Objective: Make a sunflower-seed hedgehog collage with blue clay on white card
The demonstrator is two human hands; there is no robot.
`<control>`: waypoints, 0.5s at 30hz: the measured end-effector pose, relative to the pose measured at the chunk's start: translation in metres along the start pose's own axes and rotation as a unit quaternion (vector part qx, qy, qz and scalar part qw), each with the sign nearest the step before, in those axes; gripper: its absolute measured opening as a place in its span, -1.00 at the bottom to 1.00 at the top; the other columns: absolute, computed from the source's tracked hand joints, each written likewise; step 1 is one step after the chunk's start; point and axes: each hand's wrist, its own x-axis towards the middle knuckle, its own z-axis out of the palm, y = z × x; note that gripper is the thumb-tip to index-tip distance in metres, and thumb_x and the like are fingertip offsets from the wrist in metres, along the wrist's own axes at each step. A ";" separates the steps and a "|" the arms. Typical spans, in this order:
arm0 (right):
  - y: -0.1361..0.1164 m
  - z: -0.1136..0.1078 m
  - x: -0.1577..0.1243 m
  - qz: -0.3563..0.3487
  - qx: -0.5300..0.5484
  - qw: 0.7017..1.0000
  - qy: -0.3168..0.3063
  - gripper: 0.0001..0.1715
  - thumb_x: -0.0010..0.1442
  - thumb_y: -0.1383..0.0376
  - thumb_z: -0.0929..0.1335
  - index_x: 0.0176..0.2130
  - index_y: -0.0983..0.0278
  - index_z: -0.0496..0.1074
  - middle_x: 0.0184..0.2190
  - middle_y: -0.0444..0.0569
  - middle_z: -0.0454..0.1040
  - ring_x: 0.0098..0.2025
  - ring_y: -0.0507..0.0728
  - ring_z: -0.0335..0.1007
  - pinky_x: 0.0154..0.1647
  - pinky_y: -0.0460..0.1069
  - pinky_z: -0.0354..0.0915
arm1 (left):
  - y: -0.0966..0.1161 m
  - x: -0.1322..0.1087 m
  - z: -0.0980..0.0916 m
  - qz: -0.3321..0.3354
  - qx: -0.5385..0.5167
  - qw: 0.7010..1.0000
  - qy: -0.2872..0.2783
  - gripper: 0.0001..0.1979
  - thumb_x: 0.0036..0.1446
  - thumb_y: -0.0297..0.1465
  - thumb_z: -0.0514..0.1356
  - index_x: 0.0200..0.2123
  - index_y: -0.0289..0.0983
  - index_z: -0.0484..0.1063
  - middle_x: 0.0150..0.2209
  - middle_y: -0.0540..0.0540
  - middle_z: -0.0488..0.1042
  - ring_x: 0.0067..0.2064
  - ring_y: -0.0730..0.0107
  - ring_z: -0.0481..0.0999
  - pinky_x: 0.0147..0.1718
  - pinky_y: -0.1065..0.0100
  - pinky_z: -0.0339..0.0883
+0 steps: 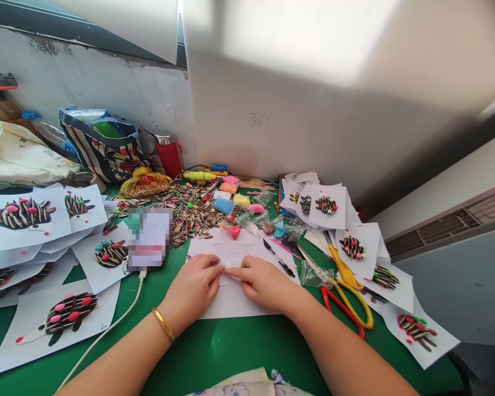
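Note:
A white sheet of paper (214, 302) lies before me with a pencil-like drawing of a round, patterned shape (237, 255) on it. My left hand (196, 283) rests on its left side, fingers curled together. From the right, my right hand (268, 283) lies on the same sheet, also closed, its fingertips meeting those of the left just below the drawing. Whatever sits between the fingertips, if anything, is too small to make out. A black pen (278, 257) lies on the paper beside my right hand. Small bags of coloured clay (232, 231) touch the sheet's far edge.
Sunflower seeds (190, 212) are heaped behind the paper, near clay blocks (224, 205). A phone (150, 239) with a white cable (124, 316) stands left. Scissors (346, 300) lie right. Seed hedgehog pictures (72, 316) cover both sides. A red bottle (169, 157) stands behind.

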 end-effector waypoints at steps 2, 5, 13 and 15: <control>-0.002 0.003 0.001 0.004 -0.032 0.999 0.002 -0.35 0.23 0.39 0.28 0.25 -0.05 0.25 -0.22 -0.05 0.30 -0.26 0.08 0.22 -0.21 -0.04 0.16 | 0.000 0.000 0.000 -0.004 -0.002 1.000 0.006 -0.71 0.21 -0.50 0.08 -0.10 -0.23 0.55 -0.08 -0.17 0.50 -0.05 0.19 0.46 -0.03 0.10 0.40; -0.004 0.006 0.002 0.010 -0.064 0.998 0.003 -0.36 0.23 0.37 0.29 0.25 -0.04 0.25 -0.26 -0.05 0.28 -0.29 0.09 0.19 -0.27 -0.04 0.12 | -0.001 0.000 0.001 -0.006 -0.005 1.000 0.010 -0.72 0.21 -0.51 0.08 -0.11 -0.24 0.54 -0.08 -0.16 0.50 -0.05 0.19 0.46 -0.03 0.12 0.40; -0.004 0.006 0.003 0.030 -0.041 0.999 0.012 -0.35 0.24 0.39 0.26 0.28 0.04 0.21 -0.19 -0.03 0.33 -0.22 0.10 0.24 -0.19 -0.04 0.16 | 0.001 0.003 0.000 -0.001 -0.005 1.000 0.025 -0.73 0.20 -0.52 0.08 -0.10 -0.27 0.52 -0.10 -0.17 0.51 -0.07 0.20 0.48 -0.03 0.12 0.41; -0.005 0.006 0.004 0.039 -0.056 0.998 0.007 -0.37 0.25 0.37 0.26 0.26 0.04 0.23 -0.20 -0.02 0.33 -0.21 0.11 0.25 -0.21 -0.03 0.15 | 0.002 0.003 0.000 0.000 -0.003 1.000 0.029 -0.73 0.20 -0.51 0.08 -0.11 -0.26 0.53 -0.10 -0.17 0.51 -0.07 0.20 0.48 -0.04 0.11 0.41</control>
